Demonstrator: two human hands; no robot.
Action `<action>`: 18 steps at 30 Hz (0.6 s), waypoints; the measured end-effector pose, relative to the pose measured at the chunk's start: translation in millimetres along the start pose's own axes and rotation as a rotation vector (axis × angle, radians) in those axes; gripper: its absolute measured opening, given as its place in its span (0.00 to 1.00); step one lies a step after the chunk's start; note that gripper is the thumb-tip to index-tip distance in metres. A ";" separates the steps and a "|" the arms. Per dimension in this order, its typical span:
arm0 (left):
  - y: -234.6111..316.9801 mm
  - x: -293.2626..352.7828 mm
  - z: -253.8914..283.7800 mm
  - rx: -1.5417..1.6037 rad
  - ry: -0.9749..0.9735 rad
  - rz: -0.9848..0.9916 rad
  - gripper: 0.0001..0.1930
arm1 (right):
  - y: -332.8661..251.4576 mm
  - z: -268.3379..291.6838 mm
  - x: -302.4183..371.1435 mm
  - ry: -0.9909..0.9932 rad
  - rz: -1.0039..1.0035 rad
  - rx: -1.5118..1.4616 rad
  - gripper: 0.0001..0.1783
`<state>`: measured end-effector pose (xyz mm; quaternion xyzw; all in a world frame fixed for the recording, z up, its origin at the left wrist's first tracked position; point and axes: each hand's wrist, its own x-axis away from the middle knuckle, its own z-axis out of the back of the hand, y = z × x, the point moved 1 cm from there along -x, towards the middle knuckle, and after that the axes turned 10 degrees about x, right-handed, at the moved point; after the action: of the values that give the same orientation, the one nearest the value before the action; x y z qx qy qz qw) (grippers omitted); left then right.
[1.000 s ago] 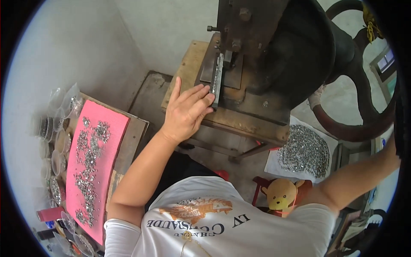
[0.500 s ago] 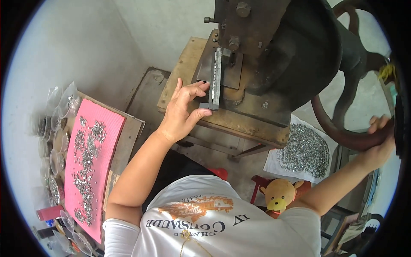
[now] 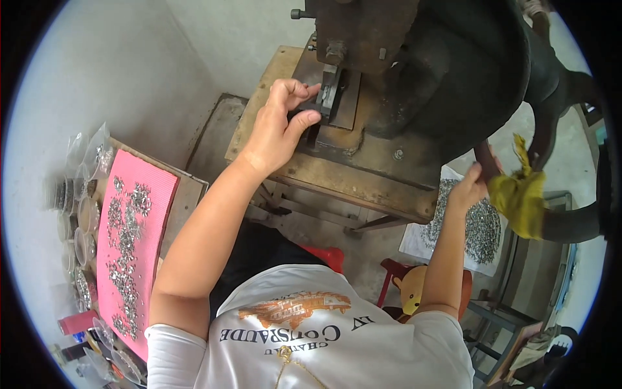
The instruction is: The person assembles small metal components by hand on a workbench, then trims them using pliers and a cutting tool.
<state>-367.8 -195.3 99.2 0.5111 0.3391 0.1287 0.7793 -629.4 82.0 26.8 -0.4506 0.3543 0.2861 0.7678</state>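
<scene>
My left hand (image 3: 275, 126) holds the near end of a dark slotted metal bar (image 3: 328, 99) between thumb and fingers. The bar lies on the steel base plate of a heavy black press (image 3: 453, 84), and its far part goes in under the press head, where it is hidden. Small pale pieces show in its slot. Over on the right, my right hand (image 3: 468, 189) grips the rim of the press's big handwheel (image 3: 570, 223), thumb on the near side and fingers mostly hidden behind. A yellow cloth (image 3: 518, 198) is tied on the rim beside that hand.
At the left, a pink mat (image 3: 162, 201) carries scattered small metal pieces, with clear plastic tubs (image 3: 87, 246) beyond it. A wooden-topped stand (image 3: 259, 123) bears the press. A white sheet (image 3: 414, 243) below right holds a metal-piece heap, near a yellow plush toy (image 3: 409, 293).
The slotted bar has slid away from me, under the press head, with my left hand following. The wheel has turned, bringing the yellow cloth down; my right hand has moved inward along it.
</scene>
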 end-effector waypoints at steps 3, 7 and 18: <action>4.0 -13.3 -4.4 0.016 -0.008 0.080 0.16 | 36.5 2.2 15.1 -0.371 -0.214 0.289 0.31; -1.4 -15.3 -6.5 0.030 -0.029 0.106 0.15 | 3.9 27.9 11.5 0.019 -0.043 -0.134 0.36; -19.7 -15.8 -10.8 0.017 0.073 0.056 0.21 | -79.5 126.1 -88.1 -0.023 -0.078 -0.348 0.03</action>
<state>-389.4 -205.0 85.3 0.5219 0.3541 0.1661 0.7580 -584.6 150.1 179.6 -0.5866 0.2729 0.3183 0.6929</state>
